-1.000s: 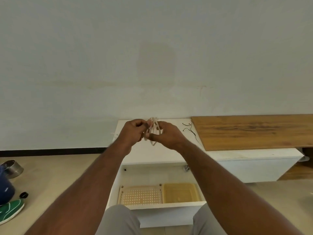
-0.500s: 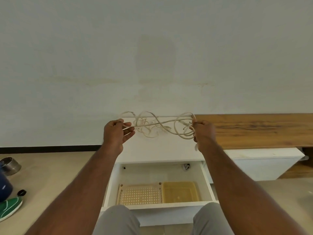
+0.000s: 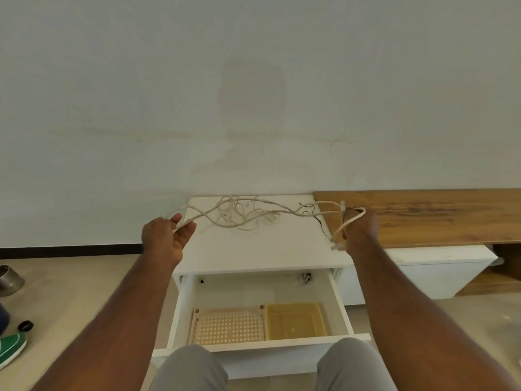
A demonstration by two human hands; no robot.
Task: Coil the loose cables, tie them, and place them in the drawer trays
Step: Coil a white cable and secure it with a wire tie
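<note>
hands: one second ago both were together over the cabinet, bunching the cable [image 3: 248, 218]; now they are well apart.
left hand [image 3: 165, 241]: moved to the left; its fingers [image 3: 184, 228] have relaxed and one strand lies across them.
right hand [image 3: 359, 231]: moved to the right, over the wood board edge, with loops around it.
cable: before a tight bundle, now stretched between the hands, its tangle hanging in the middle.
</note>
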